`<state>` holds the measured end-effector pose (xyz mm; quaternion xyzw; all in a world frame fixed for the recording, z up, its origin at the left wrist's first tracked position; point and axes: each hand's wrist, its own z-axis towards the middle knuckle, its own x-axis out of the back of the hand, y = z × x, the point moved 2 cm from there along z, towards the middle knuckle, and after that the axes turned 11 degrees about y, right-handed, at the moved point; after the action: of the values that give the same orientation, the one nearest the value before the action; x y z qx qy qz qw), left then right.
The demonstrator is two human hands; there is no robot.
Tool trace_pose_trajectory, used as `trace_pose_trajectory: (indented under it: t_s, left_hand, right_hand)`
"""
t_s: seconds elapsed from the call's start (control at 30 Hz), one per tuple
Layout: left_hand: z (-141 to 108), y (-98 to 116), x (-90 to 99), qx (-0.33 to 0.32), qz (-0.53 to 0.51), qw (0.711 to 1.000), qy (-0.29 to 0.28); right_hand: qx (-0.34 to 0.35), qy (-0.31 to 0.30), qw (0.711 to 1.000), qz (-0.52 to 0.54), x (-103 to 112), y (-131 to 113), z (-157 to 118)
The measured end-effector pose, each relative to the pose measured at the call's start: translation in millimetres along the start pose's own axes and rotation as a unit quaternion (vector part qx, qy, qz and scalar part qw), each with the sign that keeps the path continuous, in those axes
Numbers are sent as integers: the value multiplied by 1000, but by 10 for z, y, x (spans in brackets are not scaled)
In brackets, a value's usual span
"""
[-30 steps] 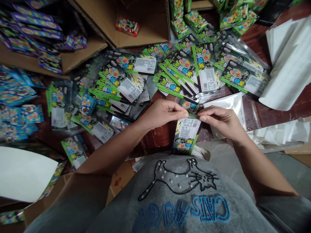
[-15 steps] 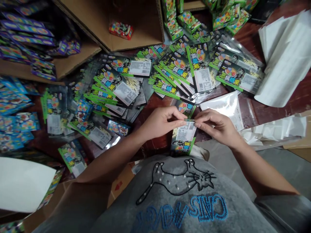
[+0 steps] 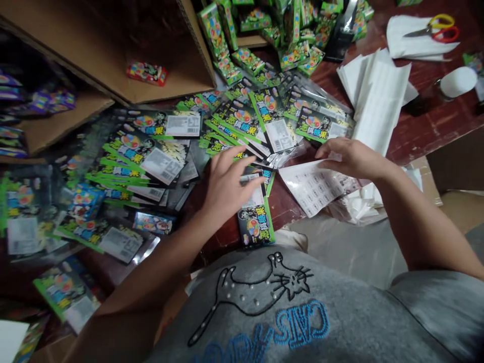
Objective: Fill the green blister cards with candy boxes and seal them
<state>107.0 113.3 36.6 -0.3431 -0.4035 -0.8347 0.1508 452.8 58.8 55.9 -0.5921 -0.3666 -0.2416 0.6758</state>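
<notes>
My left hand [image 3: 230,182] is open with fingers spread, hovering over a black and green printed card [image 3: 254,227] with a white barcode label. The card lies at the table's front edge, partly hidden by the hand. My right hand [image 3: 350,157] has its thumb and fingers at the upper edge of a white sheet of small printed labels [image 3: 312,185], and appears to grip it. Clear plastic shows beside the sheet. Just beyond both hands lie fanned stacks of similar cards in clear bags [image 3: 236,121].
Cardboard boxes [image 3: 166,93] stand at back left, one with a red packet [image 3: 146,73]. Green candy boxes [image 3: 249,60] pile up behind. White paper [image 3: 381,101], scissors [image 3: 431,31] and a white-capped container [image 3: 458,82] are at right. A blue packet [image 3: 153,222] lies left.
My hands have moved apart from their pinch over the card. The left has spread its fingers; the right has gone to the label sheet, whose printed labels now show. The view has shifted right.
</notes>
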Motion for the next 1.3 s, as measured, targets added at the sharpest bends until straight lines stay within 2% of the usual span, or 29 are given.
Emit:
trace_pose_trajectory:
  t_s: [0.1, 0.17, 0.23, 0.37, 0.5, 0.63, 0.83, 1.0, 1.1, 1.17, 1.3]
  left_hand:
    - [140, 416, -190, -38, -97, 994, -13]
    - [196, 552, -296, -11, -164, 986, -31]
    - [210, 555, -361, 53, -220, 973, -41]
    - [184, 426, -424, 165, -301, 938, -52]
    - [198, 406, -453, 215, -374, 899, -71]
    - [233, 401, -466, 250, -382, 889, -32]
    - [192, 355, -439, 255, -296, 920, 16]
    - [161, 402, -410, 242, -340, 908, -46]
    - [147, 410, -415, 241, -325, 914, -30]
    - [138, 398, -437, 238, -322, 916, -23]
    - [116, 331, -522, 229, -327, 916, -46]
  right_hand:
    - [-60, 45, 985, 155, 86, -281, -75]
    - [-95, 98, 966, 221, 124, -402, -148]
    - [-130, 139, 946, 264, 105, -462, -227]
    - [-166, 172, 911, 337, -89, -505, -333]
    - [-184, 229, 890, 348, -298, -518, -352]
    - [-188, 254, 877, 362, -398, -565, -346]
    - [-204, 285, 883, 311, -427, -582, -360]
    - [-208, 263, 883, 329, -412, -494, -367]
    - [-183, 242, 892, 337, -364, -456, -385]
    - [-148, 232, 914, 298, -287, -435, -393]
    - [-50, 164, 979, 107, -66, -390, -336]
